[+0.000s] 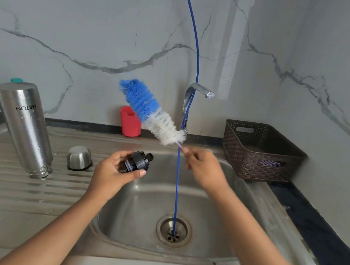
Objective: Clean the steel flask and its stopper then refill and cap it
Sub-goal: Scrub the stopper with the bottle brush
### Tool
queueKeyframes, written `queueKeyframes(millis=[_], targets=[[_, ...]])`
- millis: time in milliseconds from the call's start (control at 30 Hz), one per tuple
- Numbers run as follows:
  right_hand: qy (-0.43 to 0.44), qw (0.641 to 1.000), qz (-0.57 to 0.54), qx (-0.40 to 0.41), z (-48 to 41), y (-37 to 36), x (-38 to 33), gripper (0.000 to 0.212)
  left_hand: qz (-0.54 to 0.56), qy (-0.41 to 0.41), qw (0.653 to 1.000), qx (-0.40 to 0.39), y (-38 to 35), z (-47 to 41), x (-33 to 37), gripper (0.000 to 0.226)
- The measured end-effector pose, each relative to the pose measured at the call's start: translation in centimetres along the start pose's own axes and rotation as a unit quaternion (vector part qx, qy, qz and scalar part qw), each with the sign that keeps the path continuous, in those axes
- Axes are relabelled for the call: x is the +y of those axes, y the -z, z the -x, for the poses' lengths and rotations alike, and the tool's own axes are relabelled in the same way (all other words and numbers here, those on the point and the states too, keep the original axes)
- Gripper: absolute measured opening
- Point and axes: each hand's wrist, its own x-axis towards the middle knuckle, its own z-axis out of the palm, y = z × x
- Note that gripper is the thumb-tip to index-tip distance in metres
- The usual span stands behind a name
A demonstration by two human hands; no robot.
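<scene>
Two bare forearms reach over the front edge of a stainless steel sink (214, 209). The left hand (110, 174) curls its fingers and thumb round a black plastic flask stopper (138, 163), holding it above the basin's left rim. The right hand (204, 170), over the basin's back edge, grips the thin handle of a bottle brush with blue and white bristles (149, 111), whose head slants up and to the left, above the stopper and clear of it. On the ribbed draining board at the sink's left, the wet steel flask (25, 127) stands mouth down and leaning, with a small steel cup lid (79, 157) upside down just beside it. A red plastic container (130, 122) sits on the back edge of the counter, and a brown woven plastic basket (259, 152) fills the counter's back right corner. A thin blue tube (178, 179) drops past the chrome tap (197, 92) into the round drain (184, 232).
</scene>
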Motion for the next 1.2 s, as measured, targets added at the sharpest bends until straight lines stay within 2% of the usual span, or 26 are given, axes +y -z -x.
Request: queueKeyframes(millis=[33, 133, 233, 533, 633, 767, 900, 1100, 1200], targets=[[0.031, 0.999, 0.023, 0.001, 0.3, 1.1, 0.3, 0.025, -0.005, 0.006, 1.000, 0.017, 0.0, -0.1, -0.2, 0.058], [0.111, 0.991, 0.076, 0.001, 2.9, 3.8, 1.6, 0.035, -0.004, 0.019, 0.998, 0.067, 0.1, -0.4, -0.5, 0.045], [0.147, 0.977, 0.156, -0.017, 5.8, 5.1, 3.2, 0.041, -0.001, 0.031, 0.995, 0.099, 0.5, -0.7, -0.7, 0.046], [0.086, 0.959, 0.259, -0.074, 6.4, 3.0, 3.6, 0.038, -0.029, 0.025, 0.993, 0.110, -0.2, -0.6, -0.2, 0.042], [0.085, 0.960, 0.247, -0.100, 6.8, 4.5, 4.0, 0.039, -0.025, 0.033, 0.992, 0.121, 0.4, -0.9, -0.5, 0.041], [0.096, 0.955, 0.274, -0.065, 5.5, 4.4, 3.8, 0.036, -0.069, 0.008, 0.995, 0.067, -1.1, -0.1, 0.2, 0.046], [0.123, 0.950, 0.260, -0.121, 5.7, 4.7, 3.7, 0.036, -0.061, 0.022, 0.993, 0.102, 0.0, -0.4, -0.3, 0.046], [0.112, 0.953, 0.262, -0.102, 4.7, 5.1, 3.1, 0.035, -0.075, 0.014, 0.994, 0.082, -1.0, -0.1, 0.0, 0.051], [0.101, 0.953, 0.245, -0.149, 5.4, 5.9, 3.2, 0.034, -0.063, 0.027, 0.993, 0.100, 0.1, -0.6, -0.6, 0.050]])
